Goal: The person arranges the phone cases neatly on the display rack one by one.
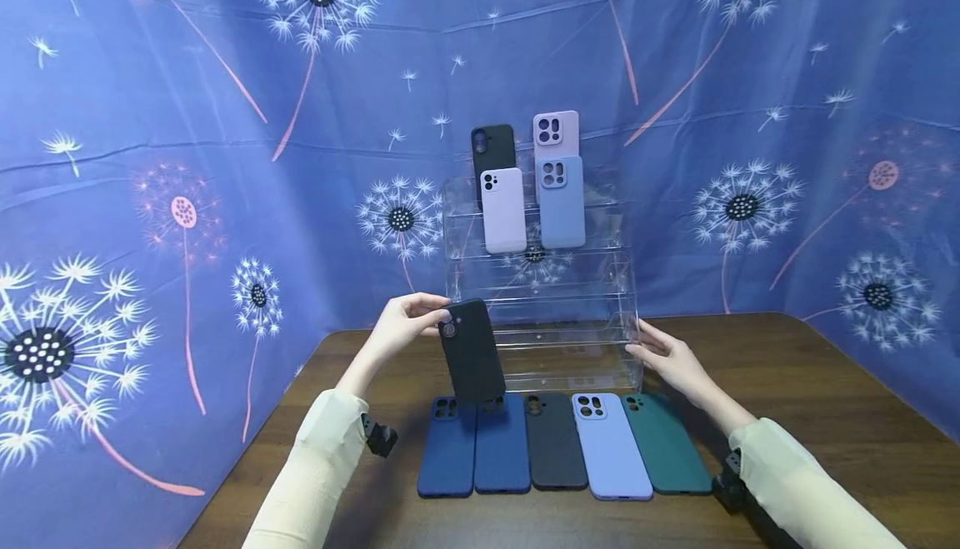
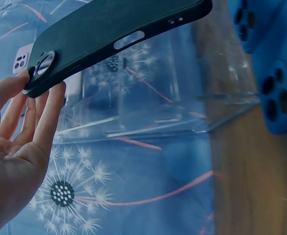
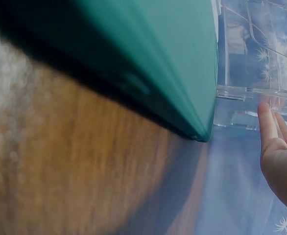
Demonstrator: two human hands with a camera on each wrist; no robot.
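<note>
My left hand (image 1: 405,324) holds a black phone case (image 1: 474,353) by its upper left corner, beside the camera cutout. The case hangs tilted in front of the clear stepped display stand (image 1: 562,336); its lower end overlaps the blue cases in the head view. In the left wrist view, thumb and fingers pinch that black case (image 2: 109,39). At the stand's lower right side, my right hand (image 1: 675,366) grips the edge between thumb and fingers. The right wrist view has these fingers (image 3: 267,125) against the clear plastic, with a green case (image 3: 168,58) close by.
A row on the wooden table (image 1: 360,466) runs two dark blue cases (image 1: 446,457), a black one (image 1: 557,445), a light blue one (image 1: 615,453) and a green one (image 1: 667,449). Black, white (image 1: 504,212), pink and blue (image 1: 562,207) cases stand on the upper tiers.
</note>
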